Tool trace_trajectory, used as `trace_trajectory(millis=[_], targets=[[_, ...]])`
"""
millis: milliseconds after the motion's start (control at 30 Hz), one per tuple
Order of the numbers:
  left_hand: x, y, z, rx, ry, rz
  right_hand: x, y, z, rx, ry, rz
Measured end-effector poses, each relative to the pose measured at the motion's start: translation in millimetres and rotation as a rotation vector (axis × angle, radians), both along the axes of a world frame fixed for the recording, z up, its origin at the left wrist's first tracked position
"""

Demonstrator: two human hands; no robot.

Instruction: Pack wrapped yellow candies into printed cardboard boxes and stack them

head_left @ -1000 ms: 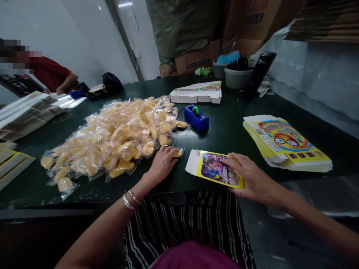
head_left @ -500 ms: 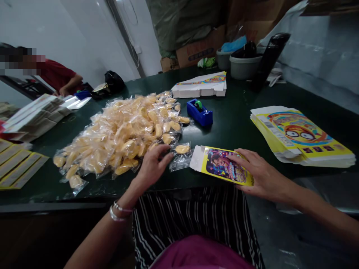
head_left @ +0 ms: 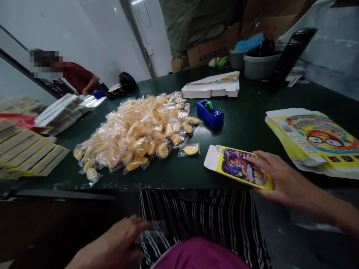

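My right hand (head_left: 280, 179) grips a small yellow printed carton (head_left: 242, 168) near the front edge of the table. The carton's white end flap (head_left: 211, 157) stands out toward the left. Down over my lap, my left hand (head_left: 120, 239) is closed on a clear plastic bag (head_left: 155, 229), which looks flat; motion blurs the fingers. A wrapped yellow piece (head_left: 191, 150) lies alone left of the carton. Beside it spreads a large heap of yellow pieces in clear wrappers (head_left: 137, 130).
Behind the carton sits a blue tape dispenser (head_left: 210, 113). Flat cartons (head_left: 316, 138) are stacked at right, white ones (head_left: 213, 87) farther back. Yellow boxes (head_left: 30, 149) stand at left. A co-worker in a red shirt (head_left: 80, 78) is at the far left; grey tubs (head_left: 259, 65) stand at the back.
My left hand has pulled back from the heap, down to my lap, taking the clear bag off the table. My right hand still holds the carton. The view has shifted left.
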State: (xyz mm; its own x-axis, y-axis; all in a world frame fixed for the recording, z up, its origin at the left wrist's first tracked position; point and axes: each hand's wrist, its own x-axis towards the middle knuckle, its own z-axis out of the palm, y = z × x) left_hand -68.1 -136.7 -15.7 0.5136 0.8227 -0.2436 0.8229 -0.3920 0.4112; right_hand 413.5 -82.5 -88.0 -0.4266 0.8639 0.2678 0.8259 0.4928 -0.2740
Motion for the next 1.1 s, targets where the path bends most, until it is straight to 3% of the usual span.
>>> trace_trajectory(millis=[67, 133, 200, 267, 367, 467, 533, 633, 733, 900, 1100], targets=[[17, 34, 5.0, 0.180, -0.038, -0.040, -1, 1, -1.6, 0.009, 0.010, 0.004], [44, 83, 2.9, 0.456, -0.043, 0.099, -1, 2, -3.0, 0.019, 0.011, -0.003], [67, 126, -4.1, 0.548, 0.074, 0.235, -1, 3, -4.1, 0.028, 0.001, -0.016], [78, 150, -12.5, 0.559, 0.148, 0.296, -2, 4, -5.1, 0.040, -0.016, -0.027], [69, 147, -15.5, 0.571, 0.137, 0.293, -3, 3, -6.7, 0.060, -0.020, -0.043], [63, 129, -0.5, 0.522, -0.034, 0.204, -4, 3, -7.2, 0.057, -0.013, -0.040], [77, 128, 9.8, 0.323, -0.189, 0.064, -4, 3, -6.2, 0.041, -0.011, -0.039], [114, 151, 10.9, -0.036, -0.233, -0.113, -3, 3, -3.6, 0.009, -0.012, -0.042], [142, 178, 0.0, -0.134, -0.174, -0.131, -1, 2, -1.0, -0.035, -0.020, -0.026], [139, 180, -7.8, -0.067, -0.155, -0.102, 2, 0, 2.2, -0.094, -0.025, -0.043], [142, 162, -9.4, 0.389, -0.180, 0.020, 0, 1, 12.2, -0.230, -0.092, -0.106]])
